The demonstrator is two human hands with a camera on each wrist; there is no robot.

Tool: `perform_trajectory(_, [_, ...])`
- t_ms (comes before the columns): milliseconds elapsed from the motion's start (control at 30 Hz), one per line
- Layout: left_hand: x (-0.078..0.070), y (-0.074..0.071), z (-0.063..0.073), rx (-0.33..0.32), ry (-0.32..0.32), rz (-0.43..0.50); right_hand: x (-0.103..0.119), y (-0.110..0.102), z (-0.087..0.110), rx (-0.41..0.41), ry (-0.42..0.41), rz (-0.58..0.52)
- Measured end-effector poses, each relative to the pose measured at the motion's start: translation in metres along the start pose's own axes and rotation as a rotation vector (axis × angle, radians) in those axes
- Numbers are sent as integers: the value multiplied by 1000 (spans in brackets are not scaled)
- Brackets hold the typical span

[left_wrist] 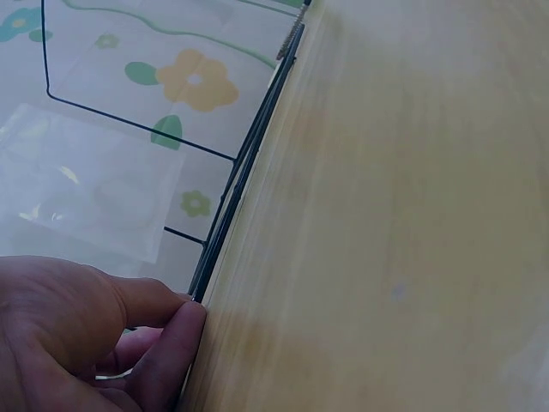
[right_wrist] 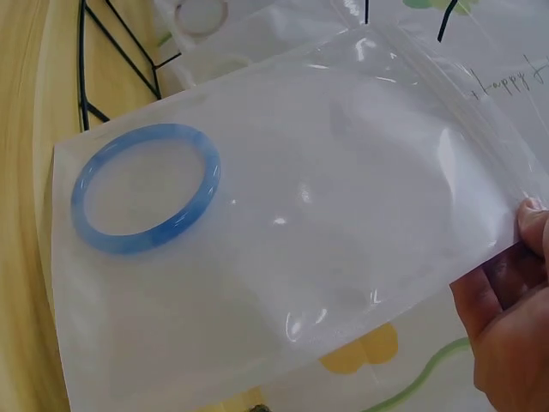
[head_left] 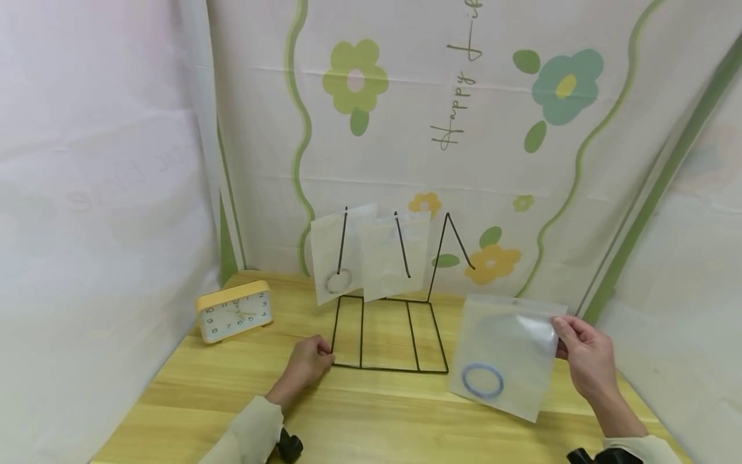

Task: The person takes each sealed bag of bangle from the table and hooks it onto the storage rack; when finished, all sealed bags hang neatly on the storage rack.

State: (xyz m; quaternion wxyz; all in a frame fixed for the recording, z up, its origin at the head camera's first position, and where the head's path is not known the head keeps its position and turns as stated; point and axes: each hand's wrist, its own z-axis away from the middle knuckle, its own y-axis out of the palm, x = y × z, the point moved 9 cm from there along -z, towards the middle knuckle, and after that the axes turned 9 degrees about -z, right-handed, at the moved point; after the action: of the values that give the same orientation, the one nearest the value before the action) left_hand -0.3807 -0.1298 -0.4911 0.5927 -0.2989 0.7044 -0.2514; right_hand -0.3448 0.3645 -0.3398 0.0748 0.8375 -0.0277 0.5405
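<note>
A black wire display rack (head_left: 390, 369) with hooks stands on the wooden table. My left hand (head_left: 307, 362) pinches the front left corner of its base between thumb and finger. Over to the right, my right hand (head_left: 588, 354) holds a clear zip bag (head_left: 516, 341) by its upper right edge, with the thumb on the front. A blue bangle (right_wrist: 141, 244) lies in the bag's lower part. On the rack's left hook hangs another bag (head_left: 330, 241) containing a pale ring-shaped bangle. The middle hook carries a further bag (head_left: 391, 258), whose contents I cannot make out. The right hook (head_left: 460, 241) is bare.
A yellow alarm clock (head_left: 236, 312) stands at the table's left side. Behind the rack hangs a white cloth (head_left: 406, 161) printed with flowers, and pale cloth walls (head_left: 104, 193) close in both sides. The table (head_left: 371, 419) is light wood.
</note>
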Motion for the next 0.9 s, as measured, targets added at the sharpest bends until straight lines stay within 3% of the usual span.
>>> perform_trajectory(233, [-2,2,1,13,11,1,2,27,-9,8,-26,-68])
perform_trajectory(533, [-2,1,1,10,6,4,13,59,-21,20,-48,-75])
perform_trajectory(900, [-3,-2,2,-2,17,2,31,75,-31,2,-86,-59])
